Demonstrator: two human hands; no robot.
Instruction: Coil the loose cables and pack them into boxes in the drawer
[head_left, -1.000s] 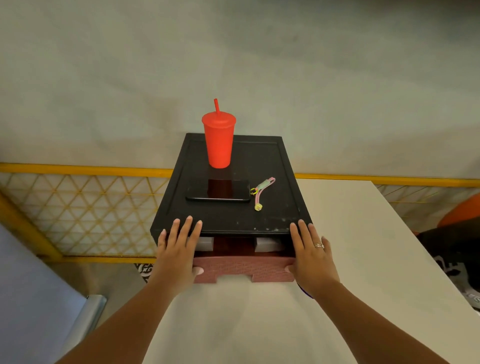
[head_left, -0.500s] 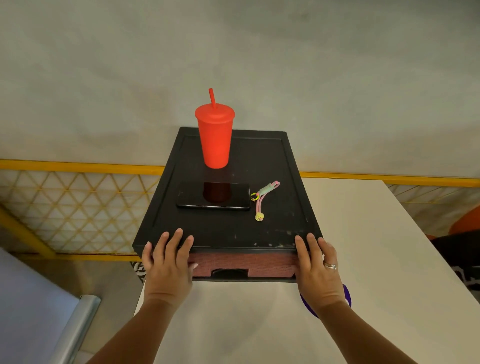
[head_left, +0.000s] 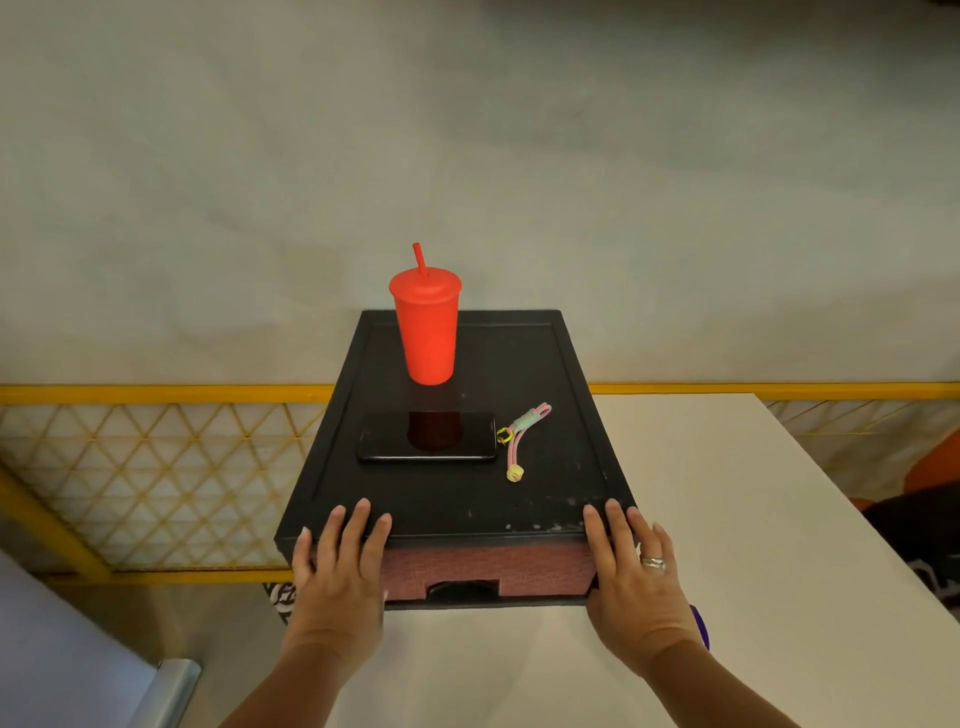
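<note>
A black drawer unit (head_left: 545, 499) stands on a white table (head_left: 727, 519). Its pink drawer front (head_left: 488, 569) sits flush with the black frame, so the boxes and cables inside are hidden. My left hand (head_left: 337, 577) presses flat against the unit's front left corner, fingers straight and lying over the top edge. My right hand (head_left: 631, 577), with a ring on one finger, presses flat against the front right corner in the same way.
On the unit's top stand a red lidded cup with a straw (head_left: 427, 325), a black phone (head_left: 427, 436) and a small pink-green strap (head_left: 519, 434). A yellow mesh railing (head_left: 156, 467) runs behind the table. The table's left edge lies just below the unit.
The pink drawer, partly open with white boxes showing a second ago, has been pushed in until it is flush. Both hands moved forward with it and stay on the front corners.
</note>
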